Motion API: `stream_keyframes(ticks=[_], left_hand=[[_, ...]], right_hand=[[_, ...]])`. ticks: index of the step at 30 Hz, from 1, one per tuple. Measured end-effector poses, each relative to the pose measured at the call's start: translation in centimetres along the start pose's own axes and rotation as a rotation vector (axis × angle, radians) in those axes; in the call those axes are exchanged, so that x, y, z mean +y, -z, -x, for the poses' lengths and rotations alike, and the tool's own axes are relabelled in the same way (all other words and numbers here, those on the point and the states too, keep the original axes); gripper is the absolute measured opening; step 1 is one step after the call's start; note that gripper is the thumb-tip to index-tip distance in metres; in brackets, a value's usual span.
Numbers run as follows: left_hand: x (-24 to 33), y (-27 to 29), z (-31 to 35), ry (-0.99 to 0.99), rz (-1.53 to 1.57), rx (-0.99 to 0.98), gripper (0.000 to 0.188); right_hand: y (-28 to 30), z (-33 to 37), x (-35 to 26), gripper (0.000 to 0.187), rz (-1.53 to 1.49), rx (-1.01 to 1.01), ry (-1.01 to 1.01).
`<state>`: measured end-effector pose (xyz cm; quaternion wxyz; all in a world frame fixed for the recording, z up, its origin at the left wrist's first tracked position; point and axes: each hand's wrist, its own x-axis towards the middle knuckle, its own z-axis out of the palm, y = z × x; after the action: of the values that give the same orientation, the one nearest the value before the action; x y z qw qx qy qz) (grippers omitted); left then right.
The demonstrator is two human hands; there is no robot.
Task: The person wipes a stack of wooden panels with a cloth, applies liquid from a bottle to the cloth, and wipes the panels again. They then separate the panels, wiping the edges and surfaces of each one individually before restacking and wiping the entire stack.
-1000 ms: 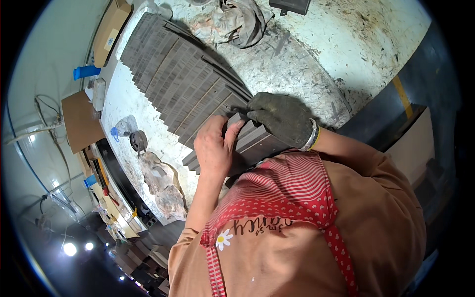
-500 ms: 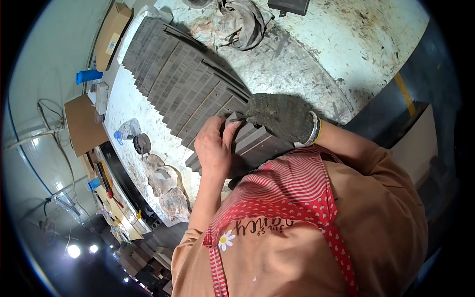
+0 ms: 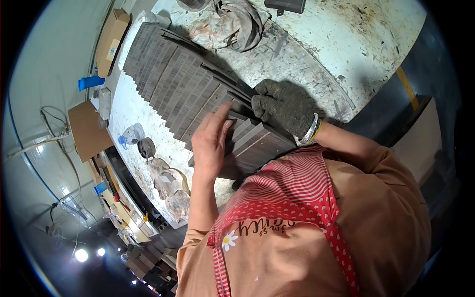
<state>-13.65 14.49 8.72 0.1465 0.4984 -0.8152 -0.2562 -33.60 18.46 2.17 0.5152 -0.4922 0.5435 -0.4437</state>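
Observation:
A long stepped row of dark grey, flat-faced pieces [image 3: 183, 89] leans in overlapping layers across the table, running from the far left down to my body. My bare left hand [image 3: 210, 146] lies over the near part of the row, fingers stretched and thumb apart, fingertips slightly blurred. Facing it, my right hand [image 3: 287, 106] wears a dirty dark glove and has its fingers curled at the right ends of the pieces, closed on the edge of one dark grey piece. Between the hands a gap opens in the row. Closer to me are several more grey pieces [image 3: 257, 148].
Crumpled stained cloth [image 3: 237, 24] lies beyond the row on the marked white table [image 3: 356, 44]. On the left are a tape roll [image 3: 146, 147], a clear bottle with a blue cap [image 3: 132, 134] and a soiled rag [image 3: 168, 183]. A cardboard box [image 3: 113, 42] stands far left.
My right hand has shifted slightly away from me, its fingers more curled. My left fingers have lifted from their pinch and stretched out. A gap now shows between the pieces.

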Motion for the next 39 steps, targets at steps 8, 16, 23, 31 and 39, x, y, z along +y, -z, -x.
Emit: stream_keyframes(ticks=[8, 16, 23, 31, 39], left_hand=[[-0.2, -0.3, -0.5, -0.218, -0.043, 0.004, 0.023], [-0.5, -1.3, -0.5, -0.123, 0.063, -0.001, 0.023], [-1.6, 0.7, 2.6, -0.127, -0.196, 0.097, 0.049], [-7.1, -0.3, 11.8, 0.336, 0.052, 0.413, 0.073], [-6.5, -5.4, 13.8, 0.633, 0.715, 0.353, 0.078]], right_hand=[[-0.3, 0.7, 0.6, 0.026, 0.209, -0.006, 0.095], [-0.6, 0.7, 1.2, 0.01, -0.07, -0.001, 0.011], [3.1, 0.1, 2.1, 0.016, -0.185, 0.246, -0.1], [15.7, -0.6, 5.3, 0.026, 0.947, 0.59, 0.295], [0.1, 3.8, 2.4, 0.085, 0.31, -0.076, 0.027]])
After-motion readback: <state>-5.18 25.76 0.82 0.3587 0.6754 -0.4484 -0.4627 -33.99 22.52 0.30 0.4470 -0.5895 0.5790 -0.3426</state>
